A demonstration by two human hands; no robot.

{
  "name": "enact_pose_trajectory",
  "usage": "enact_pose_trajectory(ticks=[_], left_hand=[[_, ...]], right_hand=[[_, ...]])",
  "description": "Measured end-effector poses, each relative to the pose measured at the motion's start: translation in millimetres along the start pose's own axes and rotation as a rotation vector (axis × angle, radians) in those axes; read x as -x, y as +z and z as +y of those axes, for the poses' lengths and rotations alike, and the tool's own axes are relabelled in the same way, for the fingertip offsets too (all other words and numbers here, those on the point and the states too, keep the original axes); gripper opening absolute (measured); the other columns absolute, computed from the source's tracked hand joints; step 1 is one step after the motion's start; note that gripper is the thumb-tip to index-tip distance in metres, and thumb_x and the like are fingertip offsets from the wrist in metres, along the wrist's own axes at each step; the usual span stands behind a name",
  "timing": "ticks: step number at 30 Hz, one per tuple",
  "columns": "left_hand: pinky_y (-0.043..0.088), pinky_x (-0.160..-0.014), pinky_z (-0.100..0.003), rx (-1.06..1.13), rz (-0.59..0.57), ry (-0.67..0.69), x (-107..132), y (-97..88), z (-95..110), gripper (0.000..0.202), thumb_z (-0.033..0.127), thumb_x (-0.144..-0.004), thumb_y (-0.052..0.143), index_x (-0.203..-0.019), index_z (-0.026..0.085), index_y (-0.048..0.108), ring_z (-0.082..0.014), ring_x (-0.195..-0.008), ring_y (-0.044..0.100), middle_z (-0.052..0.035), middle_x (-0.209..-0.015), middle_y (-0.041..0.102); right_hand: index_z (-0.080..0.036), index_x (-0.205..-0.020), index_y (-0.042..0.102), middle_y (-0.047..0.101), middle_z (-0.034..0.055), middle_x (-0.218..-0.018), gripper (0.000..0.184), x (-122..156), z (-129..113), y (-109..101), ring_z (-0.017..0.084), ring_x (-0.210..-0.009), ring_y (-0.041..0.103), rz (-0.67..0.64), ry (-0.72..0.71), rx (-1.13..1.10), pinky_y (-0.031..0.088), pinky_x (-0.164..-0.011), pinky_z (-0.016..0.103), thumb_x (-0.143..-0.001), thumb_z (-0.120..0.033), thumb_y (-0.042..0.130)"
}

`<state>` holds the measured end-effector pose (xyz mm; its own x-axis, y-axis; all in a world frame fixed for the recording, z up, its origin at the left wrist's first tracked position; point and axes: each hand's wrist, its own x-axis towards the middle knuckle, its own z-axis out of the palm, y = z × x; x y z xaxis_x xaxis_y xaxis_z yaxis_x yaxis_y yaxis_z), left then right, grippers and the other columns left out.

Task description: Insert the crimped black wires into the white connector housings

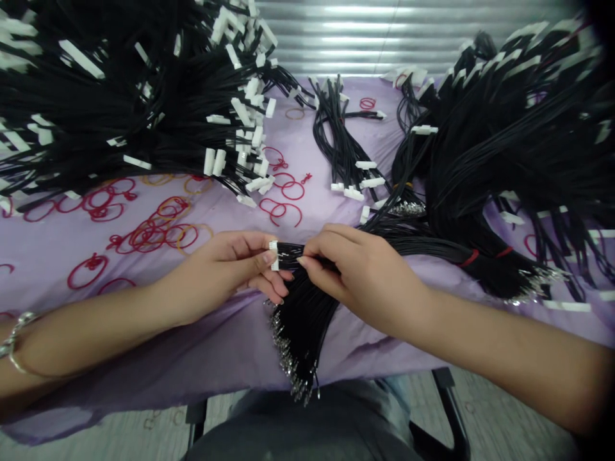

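Bare arms (504, 346) reach over the purple-covered counter (235, 214). The right hand (358, 269) pinches black wires (291, 250). The left hand (235, 262), thumb and finger closed, grips their little white connector (274, 256) near the counter's front edge.

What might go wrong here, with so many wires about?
The left hand pinches a small white connector, which might slip. The black wires in the right hand are bunched closely, so some could bend or tangle. The metal-tipped bundle fans out near the edge of the purple cloth and might slide off.
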<state>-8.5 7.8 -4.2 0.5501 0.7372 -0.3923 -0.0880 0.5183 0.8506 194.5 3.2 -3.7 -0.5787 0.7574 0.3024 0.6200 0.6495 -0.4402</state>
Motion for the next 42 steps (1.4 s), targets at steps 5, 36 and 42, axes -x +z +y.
enact_pose_trajectory(ticks=[5,36,42], left_hand=[[0.059,-0.059,-0.017,-0.040,0.023,0.008,1,3.8,2,0.007,0.016,-0.083,0.066,-0.080,0.009,0.068,-0.0115,-0.059,0.069,-0.0037,-0.069,0.071],[0.060,-0.067,-0.016,-0.266,0.027,0.025,5,8.2,4,0.011,0.022,-0.083,0.067,-0.083,0.010,0.070,-0.0117,-0.067,0.071,-0.0041,-0.071,0.073],[0.059,-0.064,-0.015,-0.176,0.032,0.064,1,2.9,1,0.015,0.024,-0.084,0.067,-0.093,0.012,0.064,-0.0091,-0.064,0.069,-0.0031,-0.080,0.073]], right_hand=[[-0.011,-0.083,0.065,0.059,0.0026,-0.073,0.014,-1,-2,1,0.012,-0.067,0.052,-0.002,0.053,-0.057,0.038,-0.061,0.025,-0.086,-0.023,0.059],[-0.010,-0.072,0.067,0.063,0.0003,-0.068,0.021,-6,-2,0,0.006,-0.064,0.052,-0.022,0.020,-0.393,0.036,-0.061,0.018,-0.087,-0.022,0.059],[-0.009,-0.085,0.068,0.063,0.0001,-0.072,0.010,-6,8,-3,0.006,-0.065,0.052,0.096,-0.045,-0.269,0.037,-0.062,0.018,-0.085,-0.016,0.060]])
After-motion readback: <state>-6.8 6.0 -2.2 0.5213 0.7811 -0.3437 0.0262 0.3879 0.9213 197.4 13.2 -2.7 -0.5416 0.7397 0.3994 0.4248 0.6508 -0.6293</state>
